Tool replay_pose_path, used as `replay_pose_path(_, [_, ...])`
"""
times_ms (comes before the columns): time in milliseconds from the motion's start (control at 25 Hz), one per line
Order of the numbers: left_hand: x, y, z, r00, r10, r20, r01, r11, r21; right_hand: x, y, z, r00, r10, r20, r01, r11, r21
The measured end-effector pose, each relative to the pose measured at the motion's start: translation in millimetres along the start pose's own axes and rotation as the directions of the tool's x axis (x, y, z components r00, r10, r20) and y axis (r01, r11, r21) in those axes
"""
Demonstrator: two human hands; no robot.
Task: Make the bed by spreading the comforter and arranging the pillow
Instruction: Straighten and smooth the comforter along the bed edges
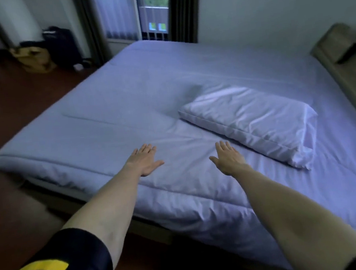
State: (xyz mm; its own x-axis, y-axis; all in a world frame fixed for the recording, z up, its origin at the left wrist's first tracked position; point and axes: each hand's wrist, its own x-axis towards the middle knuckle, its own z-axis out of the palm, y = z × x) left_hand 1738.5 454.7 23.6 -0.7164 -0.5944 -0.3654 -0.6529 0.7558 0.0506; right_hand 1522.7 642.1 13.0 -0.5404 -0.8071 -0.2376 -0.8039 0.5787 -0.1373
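**Both hands flat over comforter, pillow just beyond — smoothing stage**

Left hand [145, 160] and right hand [228, 159] both reach fwd w/ fingers straight and spread, palms down, holding nothing. They sit on or just above the comforter [108, 111] near the bed's near edge; can't tell for sure if palms actually press the fabric. Hands are apart from each other, the right one near the pillow [252, 122] but not touching it.

Comforter already lies spread over most of the bed, pale lavender, w/ shallow wrinkles around the hands and a fold line running across the left part. Pillow rests on top of it, angled, towards the headboard [340, 60] side at right.

Handling, judged: comforter looks soft, thick-ish, limp — won't slide as one piece, so flat-palm strokes outward should take wrinkles out; to shift it, pinch the hem or a corner, not the middle. Pillow looks light and squashy, its case smooth and maybe a bit slippery — best taken by both short ends or scooped under, then squared to the headboard.

Bags [39, 55] on floor far left, not relevant.
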Motion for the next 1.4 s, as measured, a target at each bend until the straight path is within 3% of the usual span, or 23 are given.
replay_pose_path(280, [-38, -191, -9, 0.988, -0.157, -0.005, 0.157, 0.987, -0.039, 65, -208, 3, 0.982, -0.187, 0.013, 0.188, 0.980, -0.071])
replay_pose_path(600, [-68, -343, 12, 0.950, -0.312, 0.014, 0.311, 0.941, -0.133, 120, -391, 35, 0.916, -0.385, 0.111, 0.396, 0.913, -0.096])
replay_pose_path(1000, [-58, -516, 42, 0.862, -0.493, 0.119, 0.507, 0.835, -0.214, 220, -561, 80, 0.821, -0.534, 0.203, 0.557, 0.827, -0.075])
replay_pose_path(1400, [-12, -647, 95, 0.781, -0.580, 0.233, 0.624, 0.711, -0.323, 292, -682, 147, 0.798, -0.562, 0.216, 0.592, 0.799, -0.106])
